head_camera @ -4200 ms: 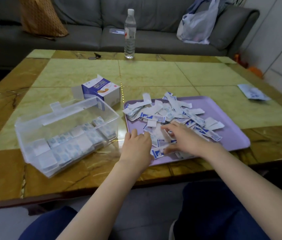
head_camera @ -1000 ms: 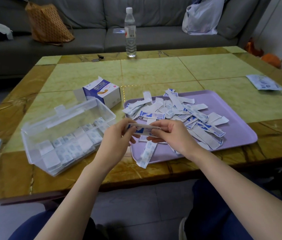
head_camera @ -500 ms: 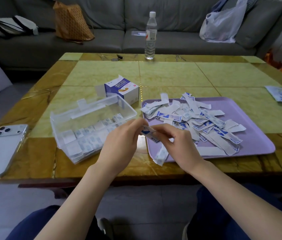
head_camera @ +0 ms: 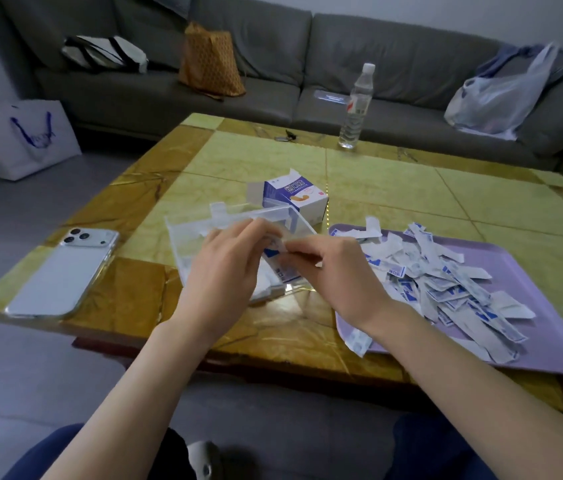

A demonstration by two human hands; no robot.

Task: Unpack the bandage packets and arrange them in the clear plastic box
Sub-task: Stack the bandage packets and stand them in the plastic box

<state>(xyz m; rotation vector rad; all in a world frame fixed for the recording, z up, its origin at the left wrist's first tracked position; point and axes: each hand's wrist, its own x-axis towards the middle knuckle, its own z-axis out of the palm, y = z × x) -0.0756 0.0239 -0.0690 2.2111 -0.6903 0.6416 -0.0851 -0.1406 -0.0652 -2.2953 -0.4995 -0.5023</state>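
Both hands meet over the clear plastic box (head_camera: pixel 183 237). My left hand (head_camera: pixel 228 271) and my right hand (head_camera: pixel 335 271) pinch one white and blue bandage packet (head_camera: pixel 275 252) between their fingertips, holding it above the box's right half. The box lies tilted on the table, and the hands hide most of what lies inside. A heap of several bandage packets and torn wrappers (head_camera: pixel 446 282) lies on the purple tray (head_camera: pixel 550 355) to the right. One packet (head_camera: pixel 358 341) hangs over the tray's front left edge.
A white phone (head_camera: pixel 62 271) lies face down at the table's front left corner. The open blue and white bandage carton (head_camera: pixel 294 199) stands behind the box. A water bottle (head_camera: pixel 356 105) stands at the far edge. Bags sit on the grey sofa and the floor.
Both hands left the tray with one packet and carried it left, over the clear box. The camera view has swung left, bringing the phone and a floor bag into sight.
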